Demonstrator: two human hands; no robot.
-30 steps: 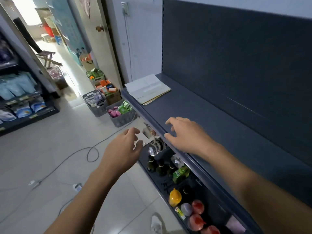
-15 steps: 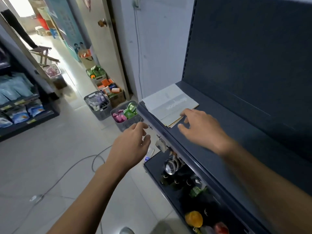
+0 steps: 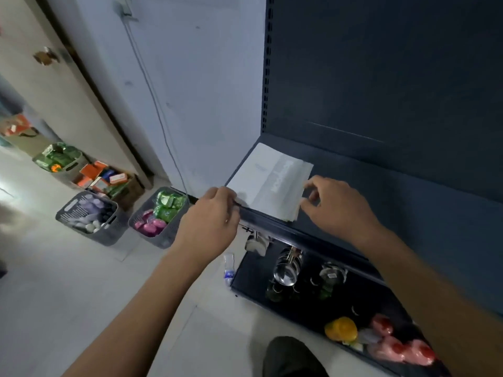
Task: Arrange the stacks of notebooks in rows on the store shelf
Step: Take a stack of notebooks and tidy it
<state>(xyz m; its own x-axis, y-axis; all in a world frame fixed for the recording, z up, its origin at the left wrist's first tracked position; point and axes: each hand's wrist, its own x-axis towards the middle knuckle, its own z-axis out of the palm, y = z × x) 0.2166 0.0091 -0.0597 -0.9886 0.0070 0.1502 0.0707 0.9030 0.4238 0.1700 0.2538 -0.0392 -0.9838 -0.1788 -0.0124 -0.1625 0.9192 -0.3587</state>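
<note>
The stack of notebooks lies at the left end of the shelf, its near edge along the front lip. The right hand pinches its near-right corner. The left hand curls at the near-left corner, its grip hidden. Open shelf surface runs on rightward.

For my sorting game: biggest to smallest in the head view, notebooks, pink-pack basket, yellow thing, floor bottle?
Largest first:
notebooks
pink-pack basket (farther off, so unsure)
yellow thing
floor bottle
</note>
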